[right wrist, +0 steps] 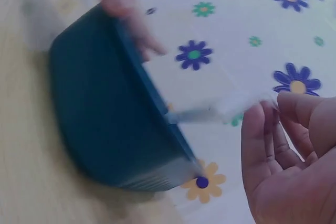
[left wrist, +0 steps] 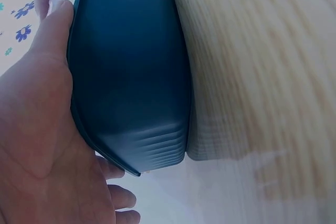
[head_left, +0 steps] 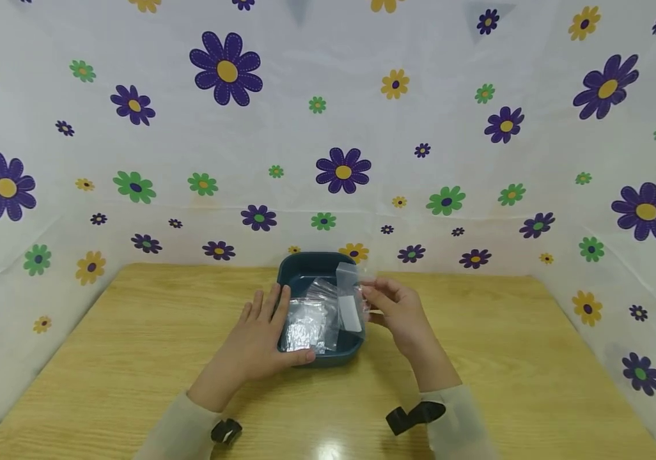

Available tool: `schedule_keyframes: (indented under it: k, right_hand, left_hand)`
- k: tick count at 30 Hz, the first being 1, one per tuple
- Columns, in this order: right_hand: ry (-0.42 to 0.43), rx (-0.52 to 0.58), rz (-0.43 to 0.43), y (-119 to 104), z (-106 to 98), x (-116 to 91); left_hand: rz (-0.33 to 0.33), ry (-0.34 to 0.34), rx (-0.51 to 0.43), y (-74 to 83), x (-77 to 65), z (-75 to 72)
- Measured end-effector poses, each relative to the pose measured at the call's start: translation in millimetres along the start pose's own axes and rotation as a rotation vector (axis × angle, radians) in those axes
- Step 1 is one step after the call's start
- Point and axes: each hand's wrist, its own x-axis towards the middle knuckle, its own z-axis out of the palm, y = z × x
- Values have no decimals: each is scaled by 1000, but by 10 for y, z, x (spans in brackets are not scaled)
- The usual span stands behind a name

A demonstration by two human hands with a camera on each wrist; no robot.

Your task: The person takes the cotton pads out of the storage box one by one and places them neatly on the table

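Note:
A dark teal plastic basin (head_left: 318, 260) sits on the wooden table, with several clear zip bags (head_left: 307, 322) lying inside it. My left hand (head_left: 259, 342) rests along the basin's left rim, fingers straight and spread, thumb over the near edge; the left wrist view shows the palm beside the basin's wall (left wrist: 131, 66). Over the right rim, my right hand (head_left: 403, 313) pinches the edge of a small clear zip bag (head_left: 350, 306) with a white piece in or on it. In the right wrist view that bag (right wrist: 220, 111) is blurred between thumb and fingertips.
The light wooden table (head_left: 178, 313) runs around the basin on every side. Behind and at both sides hangs a white cloth (head_left: 282, 140) printed with purple, green and yellow flowers. Each wrist carries a black strap (head_left: 417, 416).

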Motion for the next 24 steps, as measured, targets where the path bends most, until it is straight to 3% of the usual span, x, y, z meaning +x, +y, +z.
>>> schedule_keyframes:
  k: [6, 8, 10, 14, 16, 18, 24]
  right_hand:
    - [-33, 157, 50, -167, -127, -50]
    - [-50, 159, 41, -202, -175, -71]
    - [-36, 34, -4, -218, -226, -90]
    - [72, -406, -154, -200, -333, -111]
    - [91, -477, -193, -191, -378, -110]
    - [81, -438, -197, -180, -414, -99]
    - [110, -302, -100, -92, -501, -24]
  left_hand:
    - [5, 13, 5, -21, 8, -7]
    - [6, 13, 5, -22, 10, -8]
    - [9, 13, 4, -21, 12, -7]
    - [15, 15, -1, -15, 15, -4]
    - [14, 14, 4, -11, 16, -6]
    - [15, 17, 5, -9, 14, -12]
    - [18, 21, -1, -4, 1, -16]
